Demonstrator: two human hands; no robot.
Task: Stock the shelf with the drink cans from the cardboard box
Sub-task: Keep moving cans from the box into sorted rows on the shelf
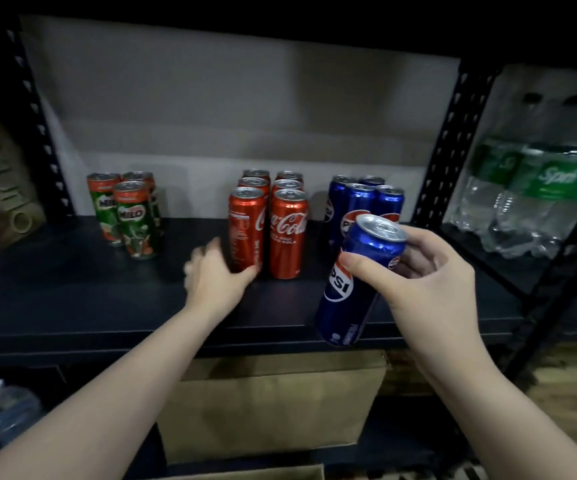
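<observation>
— Cans already stand in three groups on the black shelf (72,306): Milo cans (134,220) to the left, six Coca-Cola cans (287,233) in two rows at the middle, Pepsi cans (389,200) to the right. How far along would we say we are?

— Well into it, we'd judge, but not finished. Our right hand (429,275) is clamped round a blue Pepsi can (349,282), thumb on the near side and fingers (415,237) wrapped behind just under the rim. It hangs tilted in the air, over the shelf's front edge, just before the Pepsi group.

— And the left hand (216,275)?

— Blurred, fingers loosely spread, holding nothing; the thumb lies against the base of the front-left Coca-Cola can (247,230). Whether it grips, we cannot tell; it looks open.

— What remains?

— This can must be set upright beside its fellows. A cardboard box (269,403) sits below the shelf, another edge of cardboard at the very bottom; we cannot see inside either, so how many cans are left is unknown.
</observation>
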